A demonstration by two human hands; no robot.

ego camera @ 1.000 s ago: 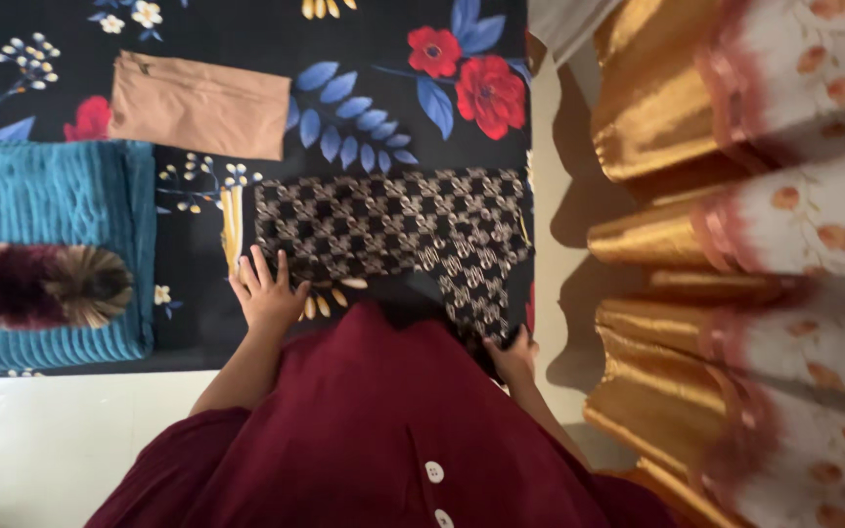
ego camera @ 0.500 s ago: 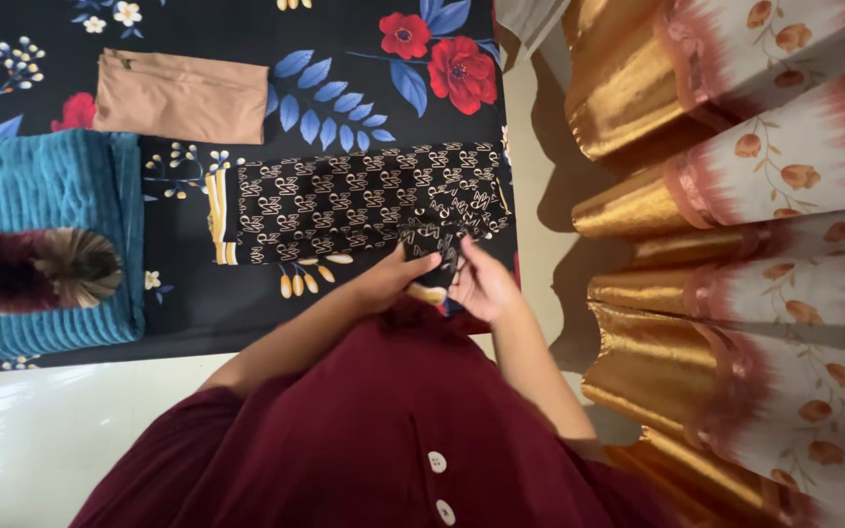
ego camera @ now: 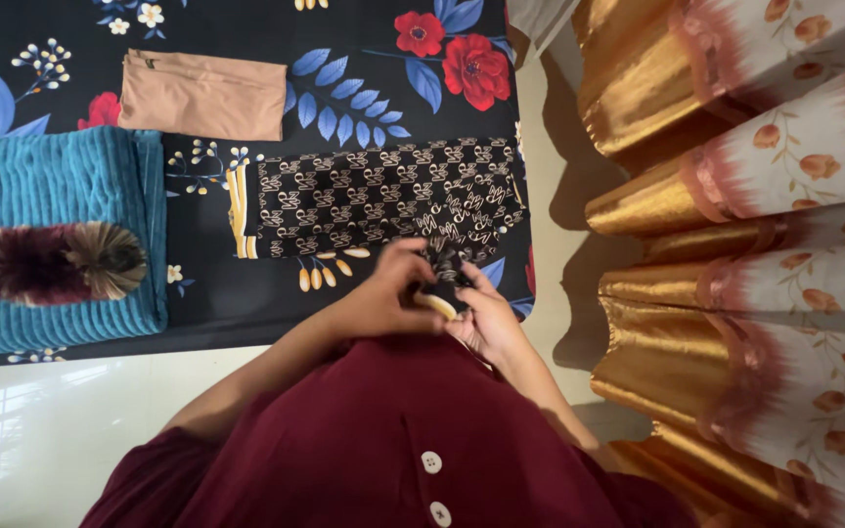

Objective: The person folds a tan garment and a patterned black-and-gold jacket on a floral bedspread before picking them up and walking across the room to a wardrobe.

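The left hand and right hand cover the bunched end of the black patterned cloth at the bedsheet's near edge, so their grip is unclear, while the teal cushion is cut off at the picture's left edge.

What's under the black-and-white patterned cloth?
The patterned cloth lies on a dark floral sheet, which shows around it. Both hands, left hand and right hand, grip its near corner; whatever is directly beneath is covered.
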